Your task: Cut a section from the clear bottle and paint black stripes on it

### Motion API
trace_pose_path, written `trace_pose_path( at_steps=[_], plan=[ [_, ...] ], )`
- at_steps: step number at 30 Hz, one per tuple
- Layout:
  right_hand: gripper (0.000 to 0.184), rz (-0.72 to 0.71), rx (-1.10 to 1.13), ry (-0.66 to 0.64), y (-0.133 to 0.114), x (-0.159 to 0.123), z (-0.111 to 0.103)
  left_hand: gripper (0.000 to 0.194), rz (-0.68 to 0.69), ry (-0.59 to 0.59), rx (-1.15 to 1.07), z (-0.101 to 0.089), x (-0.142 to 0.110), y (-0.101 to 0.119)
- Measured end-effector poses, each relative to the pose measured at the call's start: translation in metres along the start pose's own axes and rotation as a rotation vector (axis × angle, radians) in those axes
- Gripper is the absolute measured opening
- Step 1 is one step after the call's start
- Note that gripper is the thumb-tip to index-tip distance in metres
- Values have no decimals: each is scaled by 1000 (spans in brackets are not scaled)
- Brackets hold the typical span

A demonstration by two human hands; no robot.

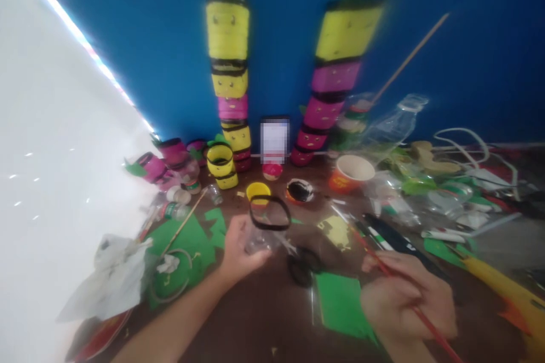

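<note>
My left hand (240, 247) is wrapped round a clear plastic cup (258, 240), seemingly a cut bottle piece, whose rim is painted black. In my right hand (409, 295) is a thin red paintbrush (387, 269), slanting up and left, with its tip above the table. Beyond the cup stand a small pot of black paint (300, 189) and a yellow paint pot (258, 190). Scissors (303, 264) with black handles lie between my hands. A green sheet (340, 300) rests near my right hand. Motion blurs the picture somewhat.
Two stacks of painted pots, a yellow and pink one (230, 28) and a leaning one (336, 76), stand against the blue wall. A paper cup (351, 173), a plastic bottle (400, 122) and scraps crowd the right. Green foam (187, 255) and tissue (114, 272) lie left.
</note>
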State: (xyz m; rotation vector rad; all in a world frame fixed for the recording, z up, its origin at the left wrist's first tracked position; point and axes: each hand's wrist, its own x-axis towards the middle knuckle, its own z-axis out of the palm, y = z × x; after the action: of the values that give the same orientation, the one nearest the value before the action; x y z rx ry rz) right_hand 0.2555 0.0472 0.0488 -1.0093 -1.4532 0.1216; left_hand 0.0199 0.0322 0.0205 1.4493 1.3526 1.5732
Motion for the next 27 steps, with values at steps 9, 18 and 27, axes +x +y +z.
trace_pose_path(
  at_steps=[9,18,27],
  plan=[
    [8,-47,36,-52,8,1,7,46,-228,62,-316,0,9,7],
    [10,-33,36,-110,-7,9,18,53,-386,144,-671,2,13,2],
    [14,79,-73,-59,1,1,22,47,-795,-56,-1276,-11,23,6]
  ],
)
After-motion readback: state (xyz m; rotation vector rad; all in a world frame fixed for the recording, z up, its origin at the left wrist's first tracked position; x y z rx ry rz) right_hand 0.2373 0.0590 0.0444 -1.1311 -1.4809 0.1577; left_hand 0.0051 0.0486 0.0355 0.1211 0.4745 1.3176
